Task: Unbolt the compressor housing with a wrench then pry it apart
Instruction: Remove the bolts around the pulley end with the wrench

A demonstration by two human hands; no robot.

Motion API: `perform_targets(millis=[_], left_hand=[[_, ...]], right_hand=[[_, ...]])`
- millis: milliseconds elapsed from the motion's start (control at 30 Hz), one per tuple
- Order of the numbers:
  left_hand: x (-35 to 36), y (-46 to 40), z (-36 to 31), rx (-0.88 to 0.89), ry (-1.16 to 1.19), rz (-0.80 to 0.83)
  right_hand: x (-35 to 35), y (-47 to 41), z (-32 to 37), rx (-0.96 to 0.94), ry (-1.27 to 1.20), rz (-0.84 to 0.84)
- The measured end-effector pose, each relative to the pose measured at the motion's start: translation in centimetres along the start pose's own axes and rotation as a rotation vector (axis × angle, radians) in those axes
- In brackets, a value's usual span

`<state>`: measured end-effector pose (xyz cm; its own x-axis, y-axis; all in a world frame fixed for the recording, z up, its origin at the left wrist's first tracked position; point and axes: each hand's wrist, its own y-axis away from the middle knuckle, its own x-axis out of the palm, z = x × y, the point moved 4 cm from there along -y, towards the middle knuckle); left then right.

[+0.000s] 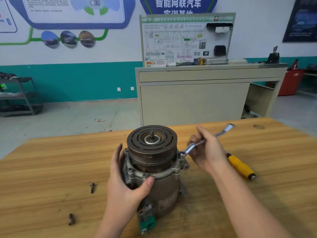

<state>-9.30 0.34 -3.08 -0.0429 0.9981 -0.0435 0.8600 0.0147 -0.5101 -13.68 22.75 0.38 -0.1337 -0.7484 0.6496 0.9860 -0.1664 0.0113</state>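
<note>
Two bolts out: one bolt (92, 187) and another (70, 219) lying loose on the table (51, 160).
Wrench (202, 142): gripped by right hand (208, 152), ring end seated on a housing bolt (181, 154).
Left hand (127, 179): clasped round the compressor (152, 169), steadying.
Left to do: remaining bolts, then prying, likely with the yellow-handled screwdriver (241, 166).

Wrench (208, 140) far end smeared by motion blur, its middle hidden in the right hand (208, 152), screwdriver (241, 166) tip behind that wrist, compressor (154, 170) left flank covered by the left hand (123, 182)

The compressor (152, 169) stands at frame centre on the table (51, 160). Two bolts (92, 187) lie lower left of it, a screwdriver (241, 166) to its right.
</note>
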Motion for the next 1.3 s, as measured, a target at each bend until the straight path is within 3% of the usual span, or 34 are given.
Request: perform_targets(millis=[133,233,400,600,833,1033,1200,1300], left_hand=[[0.0,0.0,-0.1,0.022,-0.022,0.006],[0.0,-0.1,-0.2,0.039,-0.026,0.008],[0.1,-0.1,-0.1,0.04,-0.012,0.003],[0.1,0.2,-0.2,0.038,0.024,-0.022],[0.1,0.3,0.3,0.059,0.064,-0.044],[0.0,0.3,0.0,0.032,0.023,-0.03],[0.0,0.3,-0.2,0.038,-0.007,-0.026],[0.1,0.3,-0.2,0.02,0.006,0.005]], right_hand=[[0.9,-1.4,0.1,0.238,0.215,0.311],[0.4,-0.2,2.4,0.173,0.184,0.417],[-0.9,3.5,5.5,-0.201,0.221,0.229],[-0.1,7.9,1.9,-0.7,0.535,-0.028],[1.1,9.9,0.4,-1.116,0.774,-0.165],[2.2,10.0,0.5,-1.087,0.913,-0.17],[5.9,10.8,0.2,-1.137,1.313,-0.131],[4.8,11.0,-0.3,-1.059,1.173,-0.149]])
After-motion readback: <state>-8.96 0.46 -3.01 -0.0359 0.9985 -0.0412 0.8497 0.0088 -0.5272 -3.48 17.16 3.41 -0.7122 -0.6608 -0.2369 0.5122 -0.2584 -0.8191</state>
